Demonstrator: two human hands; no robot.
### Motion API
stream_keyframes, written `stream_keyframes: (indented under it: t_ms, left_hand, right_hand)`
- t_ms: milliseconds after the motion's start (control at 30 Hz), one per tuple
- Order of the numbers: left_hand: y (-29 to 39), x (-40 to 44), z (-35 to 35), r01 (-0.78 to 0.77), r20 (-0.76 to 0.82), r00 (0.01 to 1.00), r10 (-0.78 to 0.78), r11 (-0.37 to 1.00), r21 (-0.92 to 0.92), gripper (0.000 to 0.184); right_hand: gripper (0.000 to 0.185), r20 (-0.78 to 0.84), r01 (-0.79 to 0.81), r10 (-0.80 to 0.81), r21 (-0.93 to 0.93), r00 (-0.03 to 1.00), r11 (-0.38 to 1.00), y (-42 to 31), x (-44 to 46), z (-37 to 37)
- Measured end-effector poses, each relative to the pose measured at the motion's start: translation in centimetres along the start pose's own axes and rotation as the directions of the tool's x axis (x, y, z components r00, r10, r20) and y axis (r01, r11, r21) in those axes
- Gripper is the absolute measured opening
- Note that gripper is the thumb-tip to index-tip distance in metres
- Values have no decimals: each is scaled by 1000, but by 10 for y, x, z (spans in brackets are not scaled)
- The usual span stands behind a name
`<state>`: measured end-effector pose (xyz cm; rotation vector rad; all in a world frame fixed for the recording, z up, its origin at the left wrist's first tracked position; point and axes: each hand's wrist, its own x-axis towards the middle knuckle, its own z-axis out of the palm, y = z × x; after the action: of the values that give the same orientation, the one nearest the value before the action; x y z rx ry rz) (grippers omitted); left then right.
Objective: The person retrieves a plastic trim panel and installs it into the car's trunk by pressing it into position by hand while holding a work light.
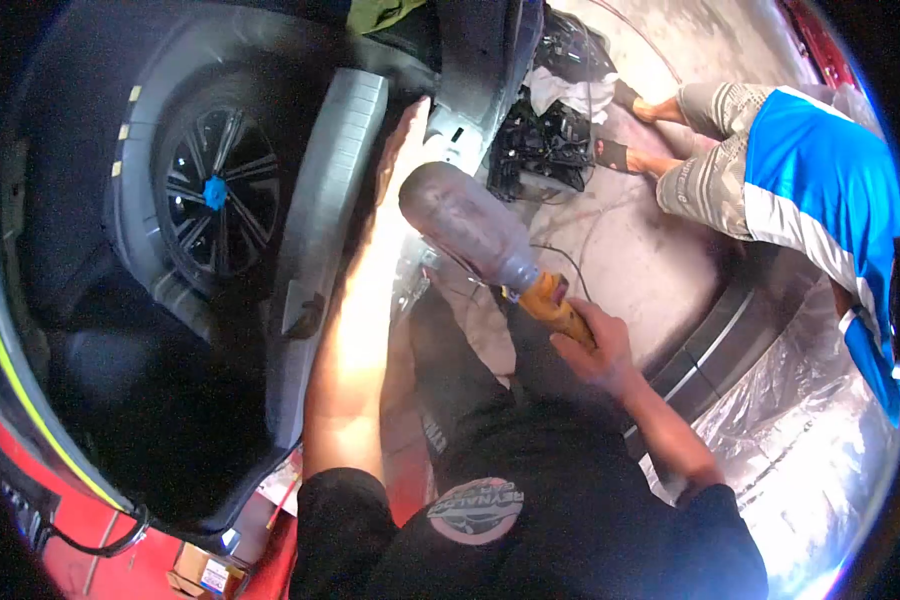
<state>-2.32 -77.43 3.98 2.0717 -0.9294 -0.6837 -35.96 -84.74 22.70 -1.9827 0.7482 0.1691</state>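
Observation:
My right hand (pixel 598 345) is wrapped round the yellow handle of a work lamp (pixel 470 225) with a long cloudy, rounded cover. The lamp slants up and left over my legs, its far end near a bare metal part (pixel 455 140) of the car body. Stretched upward beside that metal is my left hand (pixel 402 150), its fingers long and nearly straight, strongly lit along the forearm. It lies next to a grey ribbed trim panel (pixel 340 180) at the edge of the car's boot. What its palm touches is hidden.
A spare wheel (pixel 220 185) with a blue centre sits in the dark boot at left. Black parts and wiring (pixel 550 140) lie on the floor. At right a person in a blue shirt (pixel 820 150) is bent over. Plastic sheeting (pixel 790 430) and a cardboard box (pixel 202 572) are lower down.

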Motion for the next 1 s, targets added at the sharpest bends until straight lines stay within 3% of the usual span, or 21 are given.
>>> stream_keyframes:
  t_ms: [67, 100, 133, 200, 300, 433, 567, 667, 700, 733, 800, 867, 900, 967, 1000]
  left_hand:
    - [2, -3, 9, -63, -72, 995, 64, 998, 18, 68]
    - [8, 3, 13, -137, -133, 984, 115, 975, -176, 70]
    - [21, 3, 12, -159, -192, 969, 157, 987, 7, 81]
    - [46, 8, 6, 19, -163, 987, -6, 996, 81, 89]
    - [53, 19, 11, 87, -210, 976, -63, 990, 108, 92]
    - [74, 21, -12, 262, -89, 963, -255, 962, 83, 91]
    - [82, 16, -34, 211, -59, 976, -209, 977, 20, 82]
    - [50, 7, -20, 91, -110, 991, -78, 988, 123, 76]
    - [62, -7, -33, 100, -62, 994, -91, 982, 159, 70]
    - [39, -31, -16, 24, -221, 974, 40, 960, 279, 64]
    - [46, -89, -30, 35, -333, 940, 67, 957, 290, 59]
    - [38, -141, -48, 43, -450, 892, 36, 986, 163, 45]
    - [37, -167, -67, 136, -480, 876, -37, 975, 173, 38]
    - [6, -217, -96, 315, -627, 778, -34, 886, 342, 29]
    - [-11, -239, -113, 414, -633, 764, -122, 846, 337, 28]
  right_hand:
    - [50, -17, -66, 66, 30, 998, 997, -3, -13, -3]
    - [48, -18, -96, 97, 40, 995, 995, -2, -19, -6]
    - [46, -19, -128, 129, 49, 991, 991, 0, -25, -9]
    - [45, -38, -165, 166, 44, 985, 985, 3, -30, -17]
    - [44, -86, -196, 197, 28, 977, 980, 9, -35, -22]
    - [40, -84, -241, 255, 148, 963, 959, -10, -24, -28]
    - [35, -121, -169, 196, 205, 973, 964, -25, -16, -31]
    - [35, -80, -220, 240, 208, 967, 953, -31, -16, -40]
    - [35, -80, -217, 241, 232, 967, 948, -30, -20, -39]
    - [35, -84, -206, 234, 259, 969, 944, -26, -19, -37]
    - [35, -63, -207, 236, 297, 970, 932, -29, -22, -34]
    - [37, -56, -224, 253, 307, 966, 925, -43, -18, -36]
    - [37, -51, -217, 245, 315, 968, 924, -47, -18, -35]
    - [37, -50, -189, 211, 288, 976, 939, -62, -17, -31]
    - [37, -53, -181, 203, 275, 978, 944, -69, -20, -26]
